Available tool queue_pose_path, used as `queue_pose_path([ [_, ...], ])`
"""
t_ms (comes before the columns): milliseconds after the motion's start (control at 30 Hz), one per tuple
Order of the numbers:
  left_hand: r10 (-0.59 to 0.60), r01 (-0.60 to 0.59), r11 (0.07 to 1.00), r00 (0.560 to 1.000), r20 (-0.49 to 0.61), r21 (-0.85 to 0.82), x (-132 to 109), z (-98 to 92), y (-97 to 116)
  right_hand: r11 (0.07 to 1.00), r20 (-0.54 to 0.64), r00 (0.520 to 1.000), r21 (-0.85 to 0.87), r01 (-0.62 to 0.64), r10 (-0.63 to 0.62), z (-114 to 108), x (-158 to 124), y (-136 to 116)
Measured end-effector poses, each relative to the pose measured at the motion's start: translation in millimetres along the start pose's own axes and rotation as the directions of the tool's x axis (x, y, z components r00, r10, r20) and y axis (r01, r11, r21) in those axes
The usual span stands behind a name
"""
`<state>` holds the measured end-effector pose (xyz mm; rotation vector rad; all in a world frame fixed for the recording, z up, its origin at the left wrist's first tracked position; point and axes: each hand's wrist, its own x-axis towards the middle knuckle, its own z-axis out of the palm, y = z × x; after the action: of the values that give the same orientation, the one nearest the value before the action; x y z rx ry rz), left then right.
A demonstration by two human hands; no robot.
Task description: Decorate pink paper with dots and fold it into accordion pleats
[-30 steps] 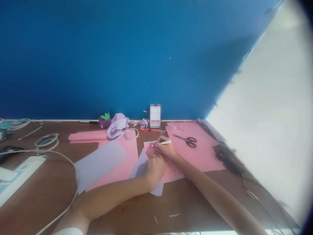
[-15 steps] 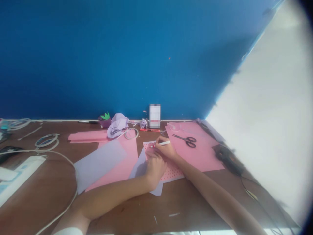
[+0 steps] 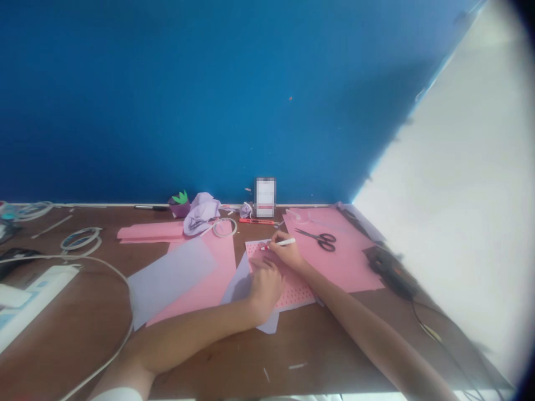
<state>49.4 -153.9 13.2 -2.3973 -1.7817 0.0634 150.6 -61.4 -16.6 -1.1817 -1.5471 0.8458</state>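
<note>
My right hand (image 3: 285,255) pinches a white pen (image 3: 281,243) with a red tip, which touches the far end of a pink dotted sheet (image 3: 292,289) on the brown table (image 3: 234,356). Just below it, my left hand (image 3: 266,287) rests on the same sheet with fingers curled, pressing it down. A pale lilac sheet (image 3: 240,284) lies under the dotted one.
Black scissors (image 3: 320,239) lie on a large pink sheet (image 3: 346,262) to the right. A lilac sheet (image 3: 167,278) over pink paper lies to the left, tape rolls (image 3: 224,227) and crumpled lilac paper (image 3: 201,213) behind. A white cable (image 3: 121,289), a power strip (image 3: 29,295) and a black glue gun (image 3: 390,270) flank the table.
My right hand with the pen shifted slightly along the far edge of the dotted sheet. My left hand stayed where it was.
</note>
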Motion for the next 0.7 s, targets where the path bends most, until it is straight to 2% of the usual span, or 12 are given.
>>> queue_pose_path([
  [200,-0.03,0.031,0.999,0.999,0.015,-0.016,0,1.6,0,1.0,0.026,0.999,0.005,0.02,-0.02,2,0,3],
  [500,0.075,-0.071,0.992,0.997,-0.034,0.105,-1,0.3,-2,1.0,-0.007,1.0,0.001,-0.024,0.024,-12,2,-4],
  [700,0.052,-0.049,0.992,0.998,-0.026,0.116,-1,0.4,-1,1.0,0.029,1.0,-0.005,-0.009,0.01,-15,2,-1],
])
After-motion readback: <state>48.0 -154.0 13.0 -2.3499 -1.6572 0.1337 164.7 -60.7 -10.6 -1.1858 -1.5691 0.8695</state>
